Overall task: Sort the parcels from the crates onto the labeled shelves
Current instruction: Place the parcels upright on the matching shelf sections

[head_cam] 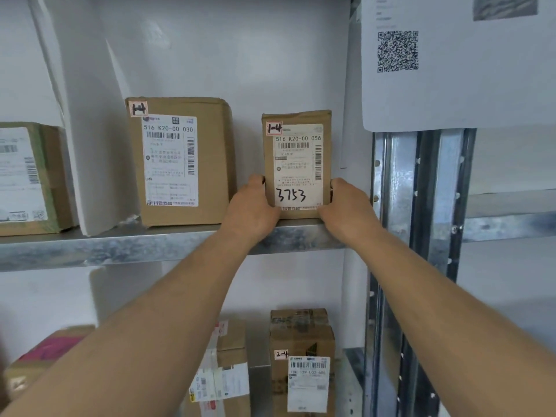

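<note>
A small brown cardboard parcel [298,164] stands upright on the metal shelf [120,248], at its right end. It carries a red-edged tag reading 1-4 and a white label with 3753 handwritten on it. My left hand [251,209] grips its lower left edge and my right hand [349,206] grips its lower right edge. A larger brown parcel [180,161], tagged 1-4 as well, stands a short gap to its left.
A green-edged box [28,179] sits at the shelf's far left. The shelf below holds a parcel tagged 2-4 [302,365], a taped box [224,371] and a pink-topped box [45,356]. A metal upright [421,236] stands right of my hands, with a QR-code sheet [451,61] above.
</note>
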A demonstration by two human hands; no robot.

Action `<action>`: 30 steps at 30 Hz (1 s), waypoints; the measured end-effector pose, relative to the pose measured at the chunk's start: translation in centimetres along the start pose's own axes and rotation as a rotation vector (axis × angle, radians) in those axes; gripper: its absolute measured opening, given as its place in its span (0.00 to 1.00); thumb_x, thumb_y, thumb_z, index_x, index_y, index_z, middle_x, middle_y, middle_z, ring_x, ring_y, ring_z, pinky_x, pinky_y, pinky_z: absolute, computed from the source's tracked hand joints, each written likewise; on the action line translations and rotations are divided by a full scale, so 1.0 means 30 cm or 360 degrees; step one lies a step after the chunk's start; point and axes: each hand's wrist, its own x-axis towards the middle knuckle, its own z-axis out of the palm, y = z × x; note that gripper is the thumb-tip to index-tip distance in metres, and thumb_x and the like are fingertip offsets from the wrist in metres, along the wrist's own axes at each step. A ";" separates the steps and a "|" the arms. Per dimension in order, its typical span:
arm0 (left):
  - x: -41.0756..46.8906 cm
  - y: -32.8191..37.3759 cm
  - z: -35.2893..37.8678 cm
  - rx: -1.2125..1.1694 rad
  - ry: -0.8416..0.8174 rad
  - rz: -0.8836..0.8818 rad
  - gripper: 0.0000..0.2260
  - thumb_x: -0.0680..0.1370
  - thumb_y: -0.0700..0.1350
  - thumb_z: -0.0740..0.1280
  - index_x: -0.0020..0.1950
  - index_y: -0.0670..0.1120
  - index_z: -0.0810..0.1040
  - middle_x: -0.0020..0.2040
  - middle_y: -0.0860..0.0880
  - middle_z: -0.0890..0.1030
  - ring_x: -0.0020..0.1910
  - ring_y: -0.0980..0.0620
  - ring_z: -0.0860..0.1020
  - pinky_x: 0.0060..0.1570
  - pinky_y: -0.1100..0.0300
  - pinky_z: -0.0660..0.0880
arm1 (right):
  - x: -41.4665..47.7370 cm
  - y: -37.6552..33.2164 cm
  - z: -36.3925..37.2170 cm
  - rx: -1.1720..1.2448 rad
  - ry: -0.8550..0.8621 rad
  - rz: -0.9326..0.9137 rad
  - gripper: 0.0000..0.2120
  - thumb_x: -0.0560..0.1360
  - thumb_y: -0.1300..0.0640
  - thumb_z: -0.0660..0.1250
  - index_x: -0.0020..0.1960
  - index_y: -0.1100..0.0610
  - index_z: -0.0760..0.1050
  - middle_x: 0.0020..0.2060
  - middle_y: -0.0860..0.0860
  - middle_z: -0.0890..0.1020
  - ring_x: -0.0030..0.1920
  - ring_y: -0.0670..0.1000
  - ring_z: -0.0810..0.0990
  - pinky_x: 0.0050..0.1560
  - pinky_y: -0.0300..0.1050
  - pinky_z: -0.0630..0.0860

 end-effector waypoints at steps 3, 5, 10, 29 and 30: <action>-0.002 -0.001 0.001 0.0013 0.0008 -0.0006 0.21 0.76 0.43 0.69 0.67 0.45 0.66 0.58 0.45 0.78 0.55 0.45 0.77 0.48 0.57 0.71 | 0.003 -0.001 -0.001 0.0015 -0.0008 0.0010 0.10 0.77 0.64 0.63 0.58 0.62 0.71 0.52 0.55 0.78 0.47 0.52 0.73 0.46 0.44 0.72; -0.006 -0.001 0.004 0.0016 0.0004 0.0002 0.22 0.76 0.43 0.69 0.67 0.45 0.66 0.59 0.45 0.78 0.56 0.45 0.77 0.48 0.58 0.70 | 0.003 -0.002 0.000 0.0043 -0.0011 0.0027 0.10 0.77 0.64 0.64 0.58 0.62 0.71 0.52 0.55 0.78 0.47 0.52 0.73 0.45 0.44 0.72; -0.046 0.001 -0.015 -0.0192 0.0026 0.0054 0.27 0.76 0.43 0.69 0.72 0.45 0.63 0.64 0.46 0.75 0.62 0.48 0.74 0.55 0.59 0.71 | -0.027 0.003 -0.010 0.0218 0.0033 0.0012 0.12 0.75 0.64 0.67 0.57 0.59 0.70 0.51 0.52 0.77 0.49 0.51 0.75 0.38 0.38 0.69; -0.674 -0.511 0.230 -0.0364 -0.0182 0.0019 0.21 0.76 0.44 0.67 0.69 0.47 0.70 0.63 0.46 0.74 0.64 0.46 0.71 0.63 0.52 0.69 | -0.669 0.139 0.325 0.0144 0.0081 0.0153 0.22 0.76 0.64 0.67 0.69 0.58 0.69 0.60 0.52 0.72 0.55 0.44 0.72 0.60 0.39 0.72; -0.694 -0.528 0.250 -0.0372 -0.0228 -0.0045 0.21 0.77 0.43 0.67 0.70 0.47 0.69 0.64 0.47 0.74 0.64 0.48 0.70 0.63 0.53 0.69 | -0.686 0.159 0.351 0.0133 0.0037 0.0225 0.22 0.76 0.62 0.67 0.69 0.55 0.69 0.61 0.51 0.72 0.54 0.44 0.73 0.59 0.41 0.73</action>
